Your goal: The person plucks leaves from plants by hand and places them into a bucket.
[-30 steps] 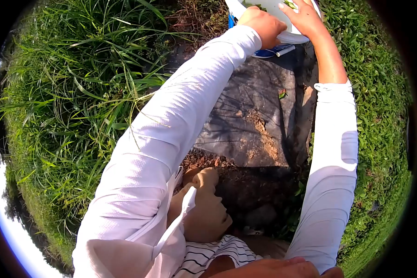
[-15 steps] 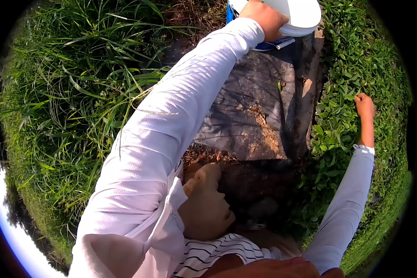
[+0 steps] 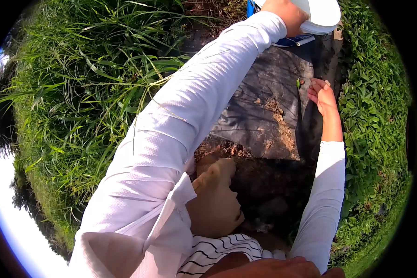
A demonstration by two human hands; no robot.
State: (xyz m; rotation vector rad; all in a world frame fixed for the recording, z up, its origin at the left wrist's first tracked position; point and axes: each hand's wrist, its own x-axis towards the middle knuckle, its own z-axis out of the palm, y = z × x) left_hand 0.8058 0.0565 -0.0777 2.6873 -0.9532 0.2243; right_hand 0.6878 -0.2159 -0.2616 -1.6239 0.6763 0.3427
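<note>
The right hand [image 3: 323, 95], fingers loosely parted, has just been drawn off the leafy green hedge [image 3: 375, 92] towards the wrinkled black sheet [image 3: 259, 111], nearer the rounded white plastic bucket [image 3: 323, 28]; nothing held can be made out. Up top, the bucket's rim is gripped by the left hand [image 3: 289, 15].

Hard sunlight bleaches the white container [image 3: 323, 15] and pale sleeves [image 3: 157, 139]; shadows streak the dark ground sheet [image 3: 259, 85]. Sky [image 3: 14, 236] glares lower left; fisheye edges curve into black.
</note>
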